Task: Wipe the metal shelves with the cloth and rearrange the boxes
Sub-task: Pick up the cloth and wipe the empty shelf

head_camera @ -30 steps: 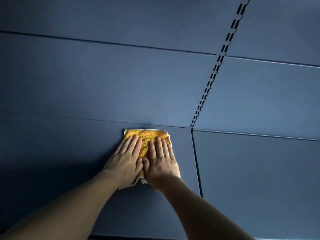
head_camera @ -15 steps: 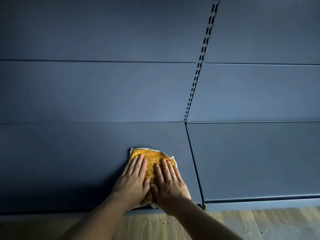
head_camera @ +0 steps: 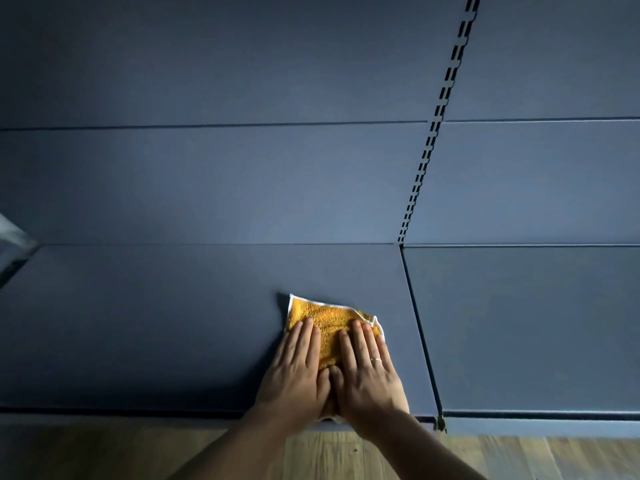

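A yellow cloth (head_camera: pixel 329 322) with a white edge lies flat on the dark blue metal shelf (head_camera: pixel 156 323), near its front edge. My left hand (head_camera: pixel 298 372) and my right hand (head_camera: pixel 367 372) press side by side on the cloth with straight fingers. The right hand wears a ring. The near end of the cloth is hidden under my palms. No boxes are in view.
A slotted upright (head_camera: pixel 433 140) divides the blue back panel (head_camera: pixel 207 181). A second shelf section (head_camera: pixel 526 323) adjoins on the right. A wooden floor (head_camera: pixel 104 452) shows below the shelf's front edge. Something pale (head_camera: pixel 14 233) sits at the far left edge.
Both hands have drawn the cloth from the back of the shelf toward its front edge. The view has tilted down, bringing the floor into sight.
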`<action>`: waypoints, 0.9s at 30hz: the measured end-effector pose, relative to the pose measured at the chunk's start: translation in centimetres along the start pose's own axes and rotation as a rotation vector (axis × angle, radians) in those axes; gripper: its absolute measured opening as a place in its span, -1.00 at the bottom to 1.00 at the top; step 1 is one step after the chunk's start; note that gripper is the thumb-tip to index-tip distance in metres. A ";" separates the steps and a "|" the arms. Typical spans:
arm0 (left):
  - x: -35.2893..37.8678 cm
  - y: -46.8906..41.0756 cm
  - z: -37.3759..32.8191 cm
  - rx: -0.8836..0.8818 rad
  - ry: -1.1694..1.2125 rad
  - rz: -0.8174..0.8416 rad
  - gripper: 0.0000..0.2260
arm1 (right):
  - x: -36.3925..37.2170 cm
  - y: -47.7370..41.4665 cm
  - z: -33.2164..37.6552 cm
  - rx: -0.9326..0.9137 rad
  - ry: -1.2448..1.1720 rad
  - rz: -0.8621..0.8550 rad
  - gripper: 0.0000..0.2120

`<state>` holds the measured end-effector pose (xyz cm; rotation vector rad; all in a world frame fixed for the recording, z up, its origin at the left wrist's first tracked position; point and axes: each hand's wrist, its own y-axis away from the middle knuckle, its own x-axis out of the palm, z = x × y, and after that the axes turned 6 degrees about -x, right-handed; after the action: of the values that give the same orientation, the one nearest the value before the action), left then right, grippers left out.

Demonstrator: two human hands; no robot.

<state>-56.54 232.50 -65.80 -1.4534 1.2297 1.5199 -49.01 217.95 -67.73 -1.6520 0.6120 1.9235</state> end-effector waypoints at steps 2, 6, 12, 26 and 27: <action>0.4 -0.1 0.3 0.033 0.002 -0.059 -0.39 | 0.6 0.0 0.5 -0.002 0.053 -0.050 -0.40; 0.2 0.2 1.3 0.058 -0.013 -0.068 -0.38 | 0.8 0.1 1.9 0.056 0.117 -0.065 -0.40; 0.6 2.8 7.8 0.054 -0.013 -0.076 -0.36 | 1.1 -0.4 8.4 0.022 0.080 -0.016 -0.40; -0.5 -2.3 10.6 0.056 0.003 -0.065 -0.29 | 1.7 -6.8 8.1 0.034 0.064 0.003 -0.37; -0.9 -3.1 10.7 0.072 -0.028 -0.053 -0.27 | 1.5 -7.7 7.8 0.049 0.064 -0.009 -0.36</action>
<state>-57.04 243.63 -66.25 -1.4024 1.2085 1.4412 -50.07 228.97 -68.07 -1.6882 0.6700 1.8415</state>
